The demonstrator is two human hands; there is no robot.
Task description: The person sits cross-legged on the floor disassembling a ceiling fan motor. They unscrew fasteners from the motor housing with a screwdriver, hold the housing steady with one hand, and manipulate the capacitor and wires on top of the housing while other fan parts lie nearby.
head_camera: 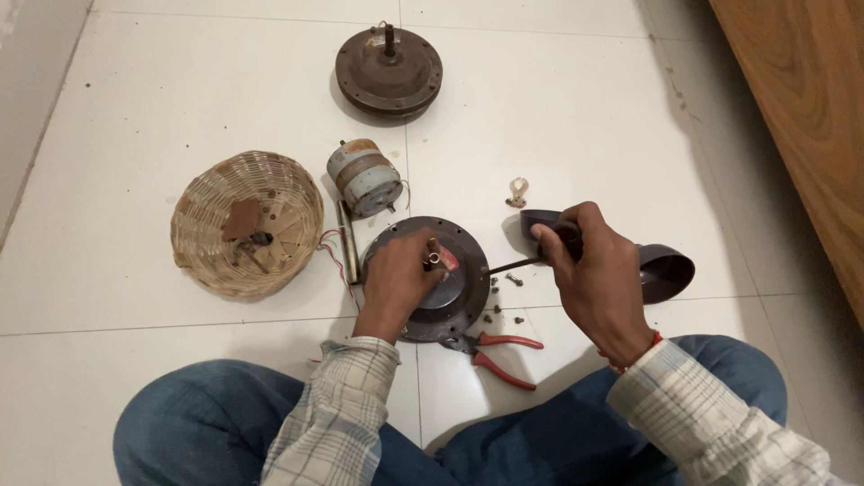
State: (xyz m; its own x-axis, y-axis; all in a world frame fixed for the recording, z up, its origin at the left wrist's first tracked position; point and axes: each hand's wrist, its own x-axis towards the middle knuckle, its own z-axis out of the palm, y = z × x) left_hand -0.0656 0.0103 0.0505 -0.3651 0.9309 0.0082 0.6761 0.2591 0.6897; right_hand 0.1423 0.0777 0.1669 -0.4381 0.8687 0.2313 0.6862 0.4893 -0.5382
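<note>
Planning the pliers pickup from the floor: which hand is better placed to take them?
Left, probably. The left hand only rests on the round motor cover, directly above the red-handled pliers; the right hand grips a screwdriver.

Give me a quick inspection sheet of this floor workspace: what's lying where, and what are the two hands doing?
Surface: white tiled floor, with small dark specks.
Job's things: round dark motor cover lying flat in front of the seated person; screwdriver with its tip at the cover's rim.
Clutter: red-handled pliers beside the cover; loose screws; second round housing farther off; cylindrical motor core; wicker basket holding small parts; dark cup-shaped cover.
Grippers: left hand presses on the motor cover; right hand grips the screwdriver handle.
Cables: thin red wires between basket and cover.
Surroundings: wooden panel at the right.
</note>
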